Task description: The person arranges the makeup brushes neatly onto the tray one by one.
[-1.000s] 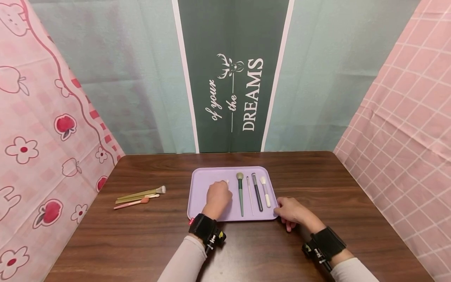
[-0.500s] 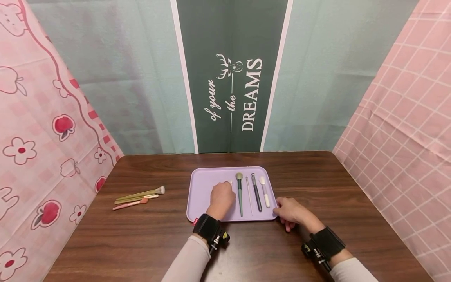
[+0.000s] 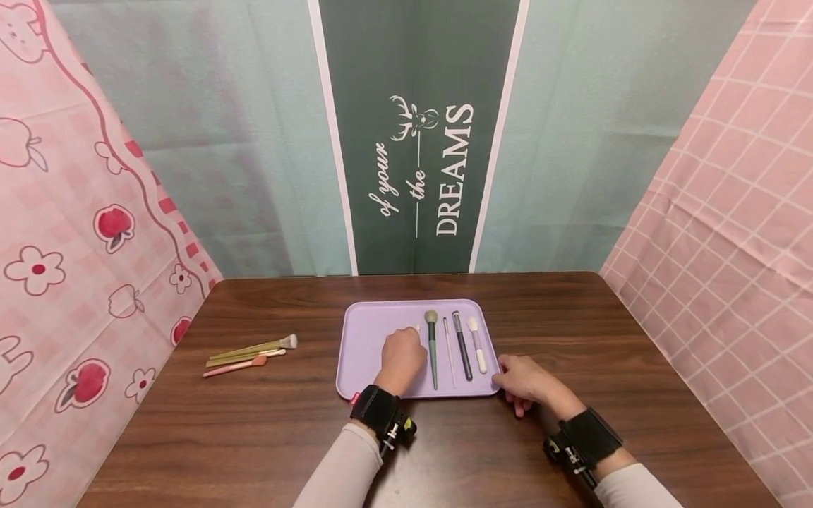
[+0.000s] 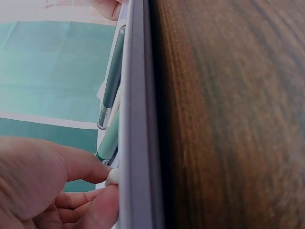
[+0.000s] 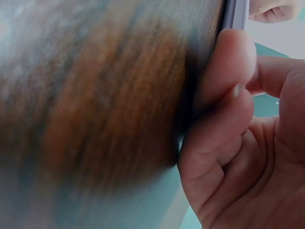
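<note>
A lilac tray [image 3: 365, 339] lies on the table, bearing several makeup brushes side by side. My left hand [image 3: 404, 356] is over the tray's middle; in the left wrist view its thumb and finger pinch the white end of a makeup brush [image 4: 113, 177]. Most of that brush is hidden by the hand in the head view. Just right of it lies a green brush [image 3: 433, 353], then a thin brush [image 3: 450, 356], a dark grey brush [image 3: 464, 349] and a white-handled brush [image 3: 481, 360]. My right hand [image 3: 524, 379] grips the tray's front right corner, fingers curled at the rim.
Left of the tray, on the brown wooden table [image 3: 254, 437], lie gold-handled brushes [image 3: 250, 349] and a pink brush [image 3: 235, 367] with an orange head. Pink cloths hang at both sides, and a green curtain [image 3: 419, 212] with lettering stands behind the table.
My left hand has shifted slightly right, closer to the green brush, then nearly stopped. The right hand stays at the tray's corner.
</note>
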A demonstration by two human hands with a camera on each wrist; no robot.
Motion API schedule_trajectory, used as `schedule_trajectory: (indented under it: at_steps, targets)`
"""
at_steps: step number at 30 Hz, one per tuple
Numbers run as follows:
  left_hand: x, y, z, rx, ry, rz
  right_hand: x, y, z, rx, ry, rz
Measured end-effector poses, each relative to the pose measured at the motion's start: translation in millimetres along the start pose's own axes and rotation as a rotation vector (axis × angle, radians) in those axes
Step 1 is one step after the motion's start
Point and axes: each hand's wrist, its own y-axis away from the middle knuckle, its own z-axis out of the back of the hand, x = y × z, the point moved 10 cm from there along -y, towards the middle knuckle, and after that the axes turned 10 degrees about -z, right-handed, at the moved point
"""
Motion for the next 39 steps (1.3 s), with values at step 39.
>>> schedule_trajectory:
  at_steps: [39]
  targets:
    - [23.3,13.2,38.0,0.056,-0.133,-0.031,1,1,-1,0.009,0.001,0.008]
